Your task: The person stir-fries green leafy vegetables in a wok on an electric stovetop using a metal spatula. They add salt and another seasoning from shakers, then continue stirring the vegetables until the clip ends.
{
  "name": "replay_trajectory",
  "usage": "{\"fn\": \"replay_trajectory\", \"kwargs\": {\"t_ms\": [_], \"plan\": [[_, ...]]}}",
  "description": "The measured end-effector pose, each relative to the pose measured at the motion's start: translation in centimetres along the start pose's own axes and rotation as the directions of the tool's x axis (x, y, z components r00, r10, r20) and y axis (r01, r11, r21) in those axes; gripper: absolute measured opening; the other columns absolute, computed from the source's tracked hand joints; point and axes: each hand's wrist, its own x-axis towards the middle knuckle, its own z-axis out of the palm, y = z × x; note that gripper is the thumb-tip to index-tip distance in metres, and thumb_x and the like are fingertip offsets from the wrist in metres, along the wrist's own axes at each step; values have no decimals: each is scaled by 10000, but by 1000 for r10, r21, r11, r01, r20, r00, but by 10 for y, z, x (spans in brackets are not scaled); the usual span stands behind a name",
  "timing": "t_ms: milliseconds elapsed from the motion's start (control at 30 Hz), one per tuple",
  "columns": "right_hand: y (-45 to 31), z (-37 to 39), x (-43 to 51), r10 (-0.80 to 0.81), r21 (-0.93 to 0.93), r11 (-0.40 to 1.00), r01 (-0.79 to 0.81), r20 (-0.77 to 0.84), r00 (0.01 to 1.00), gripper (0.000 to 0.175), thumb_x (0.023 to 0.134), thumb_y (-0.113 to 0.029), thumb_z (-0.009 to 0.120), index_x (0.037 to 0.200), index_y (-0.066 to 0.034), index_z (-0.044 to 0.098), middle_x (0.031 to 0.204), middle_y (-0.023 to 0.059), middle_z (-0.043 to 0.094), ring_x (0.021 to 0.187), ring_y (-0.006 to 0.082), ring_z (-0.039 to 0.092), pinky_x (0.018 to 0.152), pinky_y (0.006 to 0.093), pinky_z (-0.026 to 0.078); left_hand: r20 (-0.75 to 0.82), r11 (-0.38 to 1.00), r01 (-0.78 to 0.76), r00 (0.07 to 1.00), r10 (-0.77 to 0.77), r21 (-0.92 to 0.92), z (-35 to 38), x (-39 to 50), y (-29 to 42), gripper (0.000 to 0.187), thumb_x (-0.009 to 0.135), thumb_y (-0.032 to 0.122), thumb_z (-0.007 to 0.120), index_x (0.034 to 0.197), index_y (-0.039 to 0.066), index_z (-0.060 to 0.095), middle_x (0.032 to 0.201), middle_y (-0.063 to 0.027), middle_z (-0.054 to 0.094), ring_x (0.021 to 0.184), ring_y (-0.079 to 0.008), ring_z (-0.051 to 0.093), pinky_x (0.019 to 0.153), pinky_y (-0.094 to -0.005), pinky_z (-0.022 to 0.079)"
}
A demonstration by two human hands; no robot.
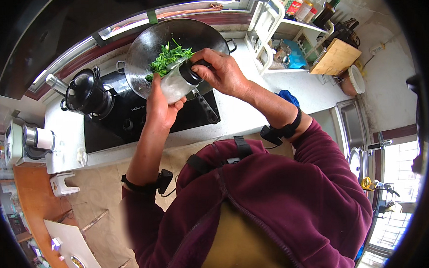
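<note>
Over the near side of a large metal wok [140, 48], my left hand [161, 109] grips a clear jar [177, 84] with white contents. At the jar's black top [190, 74], my right hand [221, 71] has its fingers closed on a dark part; whether that is the lid or a handle I cannot tell. Chopped leafy greens [169, 57] lie in the wok behind the jar. A black perforated handle [206, 107] slants out from beneath the jar, over the gas stove [129, 119]; what it belongs to is hidden.
A lidded black pot [83, 89] stands on the left burner. To the right, a white rack [285, 21] holds bottles, near a wooden cutting board [335, 57]. A blue cloth [287, 97] lies by my right forearm. The sink [353, 124] is at far right, a white stool [64, 184] at lower left.
</note>
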Motion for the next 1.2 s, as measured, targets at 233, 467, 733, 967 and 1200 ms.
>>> {"fn": "replay_trajectory", "kwargs": {"t_ms": [233, 467, 733, 967, 1200], "plan": [[-10, -7, -7, -45, -26, 999, 43, -55, 997, 400, 878, -300, 693, 1161, -44, 574, 964, 109, 627, 846, 233, 636, 731, 341, 518, 191, 999, 45, 981, -43, -5, 6, 8, -4, 549, 976, 595, 345, 1144, 106, 532, 882, -81, 626, 611, -215, 574, 438, -271, 374], [3, -27, -29, 333, 454, 822, -344, 107, 937, 1089, 668, -469, 856, 1458, -92, 209, 1111, 139, 525, 845, 176, 551, 700, 313, 496, 298, 998, 66, 953, -57, -18, 29, 21, -10, 638, 949, 656, 329, 1197, 103, 528, 977, -55, 635, 680, -176, 591, 460, -255, 401], [40, -68, -72, 496, 596, 697, -399, 2, 868, 609, 711, -199, 843, 1192, -8, 523, 1058, 83, 633, 984, 175, 608, 836, 307, 533, 321, 877, -104, 945, -60, 469, 74, 35, -22, 728, 946, 671, 304, 1400, 107, 386, 1173, -121, 605, 907, -197, 641, 660, -303, 537], [138, -181, -155, 795, 76, 575, -814, -287, 535, 670, 698, -440, 793, 1113, 42, 584, 998, 138, 673, 937, 213, 646, 846, 306, 506, -25, 860, -205, 969, 245, 467, 40, 40, 4, 330, 948, 344, 593, 1102, 53, 620, 827, -23, 594, 707, -143, 613, 588, -238, 442], [296, -185, -205, 736, -61, 404, -913, -570, 364, 758, 651, -491, 813, 1149, 26, 571, 1058, 200, 671, 983, 321, 651, 851, 378, 512, -310, 871, -249, 863, 398, 423, 12, 36, -3, 261, 994, 234, 533, 1112, 10, 600, 637, 44, 387, 585, -97, 484, 534, -240, 344]]}}
